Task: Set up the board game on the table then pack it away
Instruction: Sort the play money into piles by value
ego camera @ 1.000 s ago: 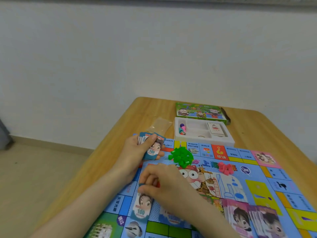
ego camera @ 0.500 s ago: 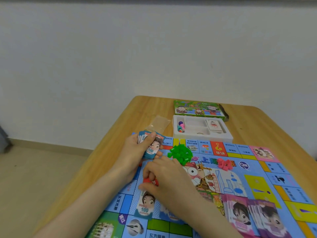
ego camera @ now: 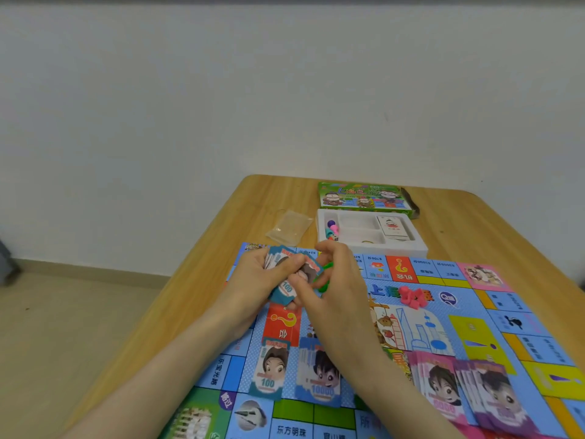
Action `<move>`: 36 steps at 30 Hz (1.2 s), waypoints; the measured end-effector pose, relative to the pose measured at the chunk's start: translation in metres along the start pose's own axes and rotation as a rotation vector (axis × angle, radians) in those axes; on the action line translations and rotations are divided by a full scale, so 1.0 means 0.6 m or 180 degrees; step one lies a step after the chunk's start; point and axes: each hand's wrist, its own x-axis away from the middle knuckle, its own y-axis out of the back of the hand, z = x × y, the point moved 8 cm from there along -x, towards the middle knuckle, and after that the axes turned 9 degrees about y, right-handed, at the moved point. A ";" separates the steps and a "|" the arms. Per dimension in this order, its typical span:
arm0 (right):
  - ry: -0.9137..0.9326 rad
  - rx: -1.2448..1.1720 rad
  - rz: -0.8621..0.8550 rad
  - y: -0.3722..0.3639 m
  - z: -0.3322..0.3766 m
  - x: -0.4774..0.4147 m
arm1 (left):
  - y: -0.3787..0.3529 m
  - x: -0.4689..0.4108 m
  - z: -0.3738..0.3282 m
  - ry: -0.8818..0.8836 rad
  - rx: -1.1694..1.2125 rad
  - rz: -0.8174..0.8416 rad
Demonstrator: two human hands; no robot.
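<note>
both sets of fingers are on one thing, the stack of teal 100 notes (ego camera: 286, 288). the left hand (ego camera: 250, 280) grasps it, thumb across its face, with the long axis running near to far and leaning a little left at the far end. the right hand (ego camera: 342, 299) comes at it from the right, fingers (ego camera: 330, 250) curled and thumb on the top note's right edge, seemingly pinching that note to peel it off. straight to the near side, flat on the game board (ego camera: 421, 331), lies a 100 pile (ego camera: 269, 369), with a 10000 pile (ego camera: 318, 377) just right of it. the right hand looks better placed to carry a note down there. green houses (ego camera: 323, 286) peek out behind the right hand, and the white tray (ego camera: 373, 250) sits farther off on the tabletop (ego camera: 474, 223).
</note>
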 end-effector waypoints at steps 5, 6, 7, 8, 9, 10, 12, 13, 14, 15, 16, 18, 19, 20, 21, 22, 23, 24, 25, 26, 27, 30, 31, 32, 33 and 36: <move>0.0056 -0.0184 -0.0279 0.012 0.002 -0.003 | -0.007 -0.001 0.005 0.0038 0.0045 0.0190; 0.0060 -0.0207 -0.0352 0.016 0.003 -0.003 | -0.008 -0.001 0.005 0.0039 0.0070 0.0221; 0.0052 -0.0253 -0.0412 0.018 0.002 -0.004 | -0.009 -0.001 0.005 0.0042 0.0092 0.0253; 0.0025 -0.0310 -0.0454 0.019 0.001 -0.005 | -0.010 -0.001 0.005 0.0044 0.0116 0.0284; 0.0001 -0.0342 -0.0479 0.019 -0.002 -0.005 | -0.011 -0.001 0.005 0.0050 0.0137 0.0315; 0.0019 -0.0351 -0.0489 0.019 -0.003 -0.006 | -0.011 -0.001 0.005 0.0053 0.0158 0.0336; 0.0096 -0.0296 -0.0457 0.018 -0.004 -0.006 | -0.011 -0.002 0.006 0.0069 0.0202 0.0355; 0.0130 -0.0266 -0.0450 0.018 -0.002 -0.005 | -0.012 -0.002 0.005 0.0072 0.0212 0.0363; 0.0164 -0.0234 -0.0456 0.019 -0.001 -0.005 | -0.012 -0.002 0.005 0.0064 0.0206 0.0376; 0.0209 -0.0191 -0.0478 0.021 0.002 -0.005 | -0.013 -0.002 0.004 0.0053 0.0197 0.0389; 0.0245 -0.0127 -0.0515 0.024 0.004 -0.005 | -0.013 -0.002 0.003 0.0040 0.0188 0.0394; 0.0258 -0.0002 -0.0602 0.030 0.006 -0.005 | -0.012 -0.003 0.003 0.0025 0.0170 0.0382; 0.0239 -0.0015 -0.0623 0.033 0.006 -0.006 | -0.012 -0.003 0.003 0.0032 0.0165 0.0376; 0.0211 -0.0060 -0.0649 0.035 0.005 -0.007 | -0.011 -0.004 0.004 0.0037 0.0166 0.0369; 0.0181 -0.0091 -0.0685 0.039 0.004 -0.007 | -0.011 -0.004 0.004 0.0039 0.0175 0.0360; 0.0156 -0.0101 -0.0733 0.043 0.004 -0.007 | -0.009 -0.005 0.004 0.0027 0.0183 0.0337; 0.0151 -0.0110 -0.0781 0.047 0.005 -0.008 | -0.007 -0.005 0.003 0.0011 0.0198 0.0311; 0.0180 -0.0149 -0.0811 0.050 0.008 -0.008 | -0.006 -0.006 0.002 -0.0013 0.0230 0.0278; 0.0238 -0.0197 -0.0819 0.052 0.014 -0.009 | -0.002 -0.007 0.000 -0.0031 0.0276 0.0221; 0.0311 -0.0250 -0.0805 0.053 0.022 -0.009 | 0.002 -0.008 0.000 -0.0047 0.0326 0.0140; 0.0357 -0.0321 -0.0746 0.053 0.028 -0.010 | 0.007 -0.009 0.000 -0.0052 0.0377 0.0049; 0.0056 -0.1049 -0.0089 0.028 0.032 -0.015 | 0.025 -0.012 0.003 -0.0041 0.0515 -0.0188; -0.0062 -0.1125 0.0300 0.014 0.032 -0.015 | 0.028 -0.013 0.004 -0.0051 0.0542 -0.0244; -0.0100 -0.1021 0.0748 -0.001 0.035 -0.012 | 0.033 -0.014 0.003 -0.0067 0.0547 -0.0307; -0.0065 -0.0808 0.1185 -0.016 0.037 -0.007 | 0.035 -0.015 0.004 -0.0067 0.0559 -0.0354; 0.0109 -0.0253 0.2017 -0.050 0.038 0.014 | 0.037 -0.017 0.008 -0.0001 0.0639 -0.0409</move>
